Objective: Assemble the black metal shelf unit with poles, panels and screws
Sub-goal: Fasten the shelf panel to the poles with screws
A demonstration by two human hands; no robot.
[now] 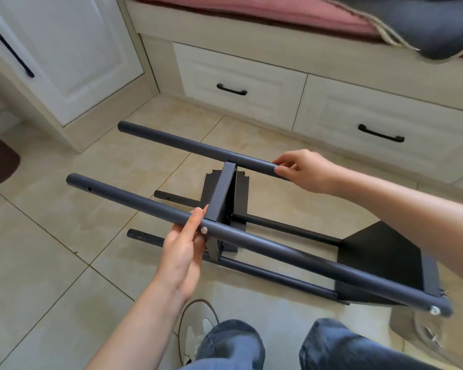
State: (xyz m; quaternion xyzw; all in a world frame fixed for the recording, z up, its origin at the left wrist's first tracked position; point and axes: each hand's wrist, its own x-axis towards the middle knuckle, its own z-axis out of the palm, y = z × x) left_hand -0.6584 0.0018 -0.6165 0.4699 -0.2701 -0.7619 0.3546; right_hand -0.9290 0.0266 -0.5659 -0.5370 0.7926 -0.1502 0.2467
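Fingers of left hand (183, 245): straight, pressed together, laid along near upper pole (134, 200) just beside a silver screw (204, 230), thumb beneath. Fingers of right hand (304, 169): curled round end of far upper pole (198, 148), apparently pinching it, grip partly hidden. Shelf unit (251, 231): on its side on tiled floor (51, 263), in front of white drawers (241, 84). Middle panel (222, 193): upright between upper poles. End panel (388, 260): at right, towards floor's near edge. Lower poles (275, 227): two, resting on tiles. Second screw (435, 310): at near pole's right end. Knees in blue jeans (233, 343): bottom edge.
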